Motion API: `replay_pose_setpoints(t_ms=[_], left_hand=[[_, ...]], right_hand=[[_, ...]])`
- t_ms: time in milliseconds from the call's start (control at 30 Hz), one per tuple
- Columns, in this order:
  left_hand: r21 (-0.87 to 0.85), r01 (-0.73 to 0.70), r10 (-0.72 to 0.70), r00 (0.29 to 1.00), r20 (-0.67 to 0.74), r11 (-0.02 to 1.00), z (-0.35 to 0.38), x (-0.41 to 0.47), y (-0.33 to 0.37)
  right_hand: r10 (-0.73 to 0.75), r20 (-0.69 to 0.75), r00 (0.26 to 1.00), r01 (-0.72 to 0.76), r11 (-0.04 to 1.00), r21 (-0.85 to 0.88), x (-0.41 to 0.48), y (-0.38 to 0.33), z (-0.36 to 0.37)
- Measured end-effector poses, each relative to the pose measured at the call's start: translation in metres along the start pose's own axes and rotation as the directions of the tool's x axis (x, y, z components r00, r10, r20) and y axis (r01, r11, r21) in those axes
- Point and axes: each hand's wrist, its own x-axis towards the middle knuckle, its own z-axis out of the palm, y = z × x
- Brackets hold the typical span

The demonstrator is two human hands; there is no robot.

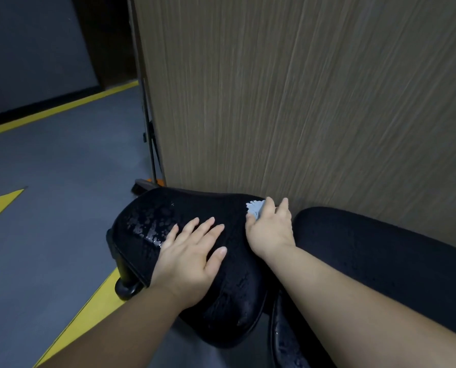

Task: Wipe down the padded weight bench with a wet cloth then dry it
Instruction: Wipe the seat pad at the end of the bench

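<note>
Left hand [192, 258] flat, fingers straight, on wet bench pad [216, 205]; right hand [270, 229] clutching blue cloth [254, 208].

1. Left hand [192, 257] lies flat, palm down, fingers [204, 229] straight and spread, forearm bare.
2. Right hand [270, 229] reaches further forward, its fingers curled round a cloth [254, 208], forearm bare.
</note>
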Motion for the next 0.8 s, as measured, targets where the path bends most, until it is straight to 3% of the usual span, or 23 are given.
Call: replay_pose_setpoints(t_ms=[167,333,800], left_hand=[[0.02,-0.011,0.011,1.0,0.012,1.0,0.002,0.002,-0.002],[0.022,-0.015,0.014,0.999,0.038,1.0,0.001,0.003,-0.001],[-0.009,0.001,0.0,0.999,0.049,1.0,0.0,0.006,-0.002]], right_hand=[[-0.08,0.014,0.997,0.081,0.99,-0.112,-0.026,0.007,0.007],[-0.058,0.108,0.992,0.076,0.982,-0.174,-0.029,0.006,0.005],[0.021,0.171,0.985,-0.001,0.993,-0.117,0.055,0.005,-0.012]])
